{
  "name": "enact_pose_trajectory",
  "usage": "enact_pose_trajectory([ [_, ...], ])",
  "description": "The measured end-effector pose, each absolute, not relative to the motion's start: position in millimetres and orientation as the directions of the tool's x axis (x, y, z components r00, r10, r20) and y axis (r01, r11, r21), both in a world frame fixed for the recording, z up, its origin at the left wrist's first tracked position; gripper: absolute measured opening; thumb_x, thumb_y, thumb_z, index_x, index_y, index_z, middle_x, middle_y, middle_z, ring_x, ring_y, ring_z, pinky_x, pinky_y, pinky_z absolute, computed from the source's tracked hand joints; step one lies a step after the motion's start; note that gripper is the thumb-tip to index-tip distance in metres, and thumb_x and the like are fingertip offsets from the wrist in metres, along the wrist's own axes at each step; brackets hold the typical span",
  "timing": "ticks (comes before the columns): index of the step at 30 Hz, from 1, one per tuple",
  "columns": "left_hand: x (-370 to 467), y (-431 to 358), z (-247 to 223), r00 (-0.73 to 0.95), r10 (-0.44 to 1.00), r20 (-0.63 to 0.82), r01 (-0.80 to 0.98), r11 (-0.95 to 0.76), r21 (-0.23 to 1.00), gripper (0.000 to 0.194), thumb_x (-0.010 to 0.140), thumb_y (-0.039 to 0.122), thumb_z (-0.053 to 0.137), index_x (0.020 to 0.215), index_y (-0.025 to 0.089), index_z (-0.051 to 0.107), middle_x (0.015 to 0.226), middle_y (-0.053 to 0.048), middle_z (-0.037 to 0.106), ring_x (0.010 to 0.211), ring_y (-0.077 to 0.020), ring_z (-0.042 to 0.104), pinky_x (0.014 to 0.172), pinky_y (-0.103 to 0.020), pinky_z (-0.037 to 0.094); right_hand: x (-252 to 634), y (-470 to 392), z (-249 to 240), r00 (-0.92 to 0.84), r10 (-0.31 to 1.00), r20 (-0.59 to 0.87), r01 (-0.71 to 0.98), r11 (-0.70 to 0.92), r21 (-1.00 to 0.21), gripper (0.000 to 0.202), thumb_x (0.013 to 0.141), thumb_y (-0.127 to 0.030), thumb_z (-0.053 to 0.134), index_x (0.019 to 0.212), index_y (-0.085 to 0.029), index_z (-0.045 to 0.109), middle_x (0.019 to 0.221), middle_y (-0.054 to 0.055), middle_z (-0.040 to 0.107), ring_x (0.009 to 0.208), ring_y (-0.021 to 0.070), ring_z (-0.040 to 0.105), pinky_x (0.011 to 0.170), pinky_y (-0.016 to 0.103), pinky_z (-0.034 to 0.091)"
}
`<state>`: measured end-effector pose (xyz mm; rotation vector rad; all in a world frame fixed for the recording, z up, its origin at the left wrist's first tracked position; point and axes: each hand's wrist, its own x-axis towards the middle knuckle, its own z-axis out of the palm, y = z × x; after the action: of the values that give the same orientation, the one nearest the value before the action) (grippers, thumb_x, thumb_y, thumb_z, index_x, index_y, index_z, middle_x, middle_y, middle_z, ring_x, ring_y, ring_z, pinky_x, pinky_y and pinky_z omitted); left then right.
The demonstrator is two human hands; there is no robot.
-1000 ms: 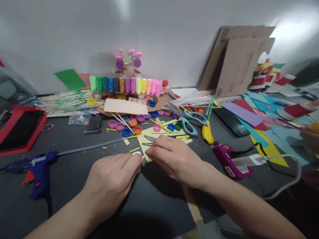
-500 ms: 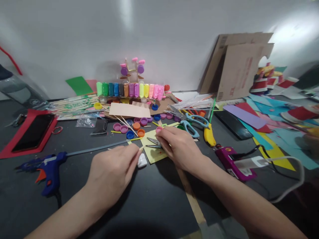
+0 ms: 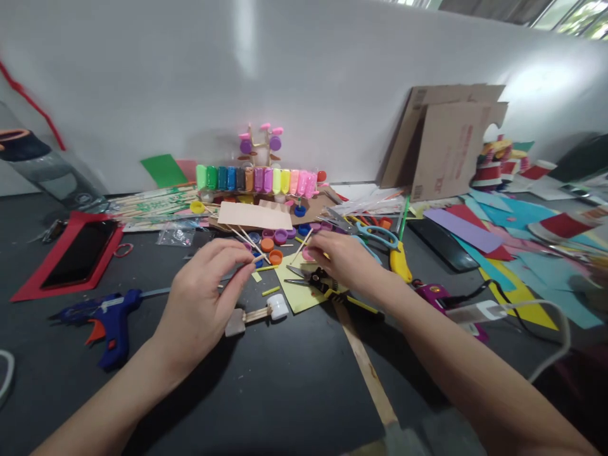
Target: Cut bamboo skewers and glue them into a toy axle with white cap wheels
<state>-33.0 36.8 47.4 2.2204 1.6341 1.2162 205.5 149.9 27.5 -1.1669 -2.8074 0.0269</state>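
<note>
My left hand (image 3: 204, 304) is closed in a pinch on a short piece of wooden stick (image 3: 259, 258), raised over the table. Just below it lies a small model hammer (image 3: 256, 314) with a white head, a stick handle and a grey block at its other end. My right hand (image 3: 349, 256) is curled with its fingertips down beside a pink bottle cap (image 3: 308, 254) and a thin pale stick (image 3: 301, 247); whatever its fingers hold is hidden. Below that hand, black-and-yellow pliers (image 3: 323, 282) lie with jaws parted on a yellow paper (image 3: 299, 301).
A blue glue gun (image 3: 116, 329) and a phone on red paper (image 3: 78, 253) are at left. Bottle caps, sticks and a row of coloured clay packs (image 3: 256, 180) stand behind. Blue-handled scissors (image 3: 377, 235), a yellow cutter (image 3: 401, 263) and a purple power strip (image 3: 434, 292) are at right.
My left hand has lifted and moved left with the stick piece, uncovering the hammer. My right hand has shifted up and right, leaving more of the pliers in sight. The view has tilted slightly.
</note>
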Motion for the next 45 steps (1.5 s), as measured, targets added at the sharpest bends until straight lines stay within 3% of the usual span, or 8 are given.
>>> enact_pose_trajectory([
  [3, -35, 40, 51, 0.057, 0.832, 0.552, 0.727, -0.414, 0.549, 0.011, 0.095, 0.02, 0.055, 0.092, 0.02, 0.065, 0.097, -0.004, 0.066, 0.093, -0.0179, 0.063, 0.084, -0.032, 0.049, 238, 123, 28, -0.685, 0.728, -0.014, 0.728, 0.685, -0.026, 0.017, 0.088, -0.029, 0.067, 0.094, -0.013, 0.068, 0.088, 0.011, 0.067, 0.08, 0.0262, 0.064, 0.069, 0.036, 0.049],
  [6, -35, 41, 50, 0.07, 0.852, 0.519, 0.678, -0.423, 0.602, 0.01, 0.095, 0.021, 0.056, 0.091, 0.021, 0.065, 0.093, -0.002, 0.068, 0.088, -0.0169, 0.063, 0.081, -0.03, 0.048, 265, 107, 23, -0.667, 0.742, -0.066, 0.744, 0.668, -0.009, 0.038, 0.078, -0.027, 0.077, 0.11, -0.011, 0.064, 0.11, 0.019, 0.065, 0.102, 0.0331, 0.064, 0.085, 0.044, 0.052],
  [10, -31, 40, 45, 0.025, 0.895, 0.445, 0.605, -0.367, 0.706, 0.01, 0.094, 0.026, 0.058, 0.097, 0.021, 0.067, 0.095, -0.001, 0.071, 0.088, -0.0164, 0.065, 0.083, -0.029, 0.048, 278, 106, 15, -0.674, 0.732, -0.101, 0.737, 0.675, -0.025, 0.05, 0.081, -0.027, 0.071, 0.124, -0.009, 0.054, 0.123, 0.021, 0.06, 0.113, 0.0328, 0.059, 0.096, 0.045, 0.049],
  [17, -29, 37, 41, 0.029, 0.948, 0.316, 0.422, -0.298, 0.856, 0.013, 0.097, 0.027, 0.052, 0.096, 0.02, 0.063, 0.087, 0.0, 0.068, 0.087, -0.0155, 0.064, 0.083, -0.028, 0.048, 268, 117, 14, -0.726, 0.676, -0.128, 0.684, 0.729, -0.035, 0.053, 0.073, -0.017, 0.06, 0.124, -0.006, 0.053, 0.111, 0.019, 0.06, 0.105, 0.0317, 0.056, 0.093, 0.044, 0.048],
  [26, -24, 25, 37, 0.092, 0.959, 0.267, 0.278, -0.282, 0.918, 0.021, 0.102, 0.025, 0.039, 0.095, 0.024, 0.059, 0.083, 0.0, 0.053, 0.076, -0.0155, 0.049, 0.069, -0.028, 0.042, 269, 115, 9, -0.76, 0.635, -0.136, 0.644, 0.765, -0.028, 0.059, 0.07, -0.015, 0.06, 0.126, 0.001, 0.054, 0.108, 0.022, 0.063, 0.1, 0.0318, 0.06, 0.091, 0.043, 0.05],
  [31, -19, 22, 35, 0.103, 0.961, 0.256, 0.151, -0.269, 0.951, 0.018, 0.102, 0.028, 0.044, 0.095, 0.026, 0.061, 0.082, 0.0, 0.051, 0.071, -0.0144, 0.045, 0.064, -0.029, 0.038, 273, 111, 2, -0.744, 0.661, -0.102, 0.665, 0.747, -0.008, 0.068, 0.068, -0.016, 0.059, 0.132, 0.005, 0.049, 0.116, 0.027, 0.063, 0.105, 0.0367, 0.06, 0.095, 0.049, 0.048],
  [39, -11, 23, 41, 0.132, 0.955, 0.266, 0.028, -0.271, 0.962, 0.014, 0.1, 0.025, 0.049, 0.096, 0.027, 0.062, 0.083, 0.0, 0.055, 0.078, -0.0143, 0.052, 0.07, -0.028, 0.043, 270, 109, -8, -0.711, 0.702, -0.046, 0.701, 0.712, 0.036, 0.057, 0.065, -0.017, 0.059, 0.119, 0.0, 0.058, 0.11, 0.03, 0.064, 0.102, 0.0429, 0.06, 0.083, 0.052, 0.049],
  [45, -12, 24, 37, 0.115, 0.946, 0.302, -0.015, -0.302, 0.953, 0.017, 0.101, 0.028, 0.047, 0.092, 0.025, 0.062, 0.082, -0.001, 0.056, 0.083, -0.0173, 0.054, 0.073, -0.031, 0.046, 277, 109, -10, -0.747, 0.665, -0.021, 0.665, 0.747, -0.002, 0.048, 0.072, -0.011, 0.057, 0.119, -0.003, 0.058, 0.108, 0.024, 0.066, 0.102, 0.0365, 0.063, 0.089, 0.048, 0.049],
])
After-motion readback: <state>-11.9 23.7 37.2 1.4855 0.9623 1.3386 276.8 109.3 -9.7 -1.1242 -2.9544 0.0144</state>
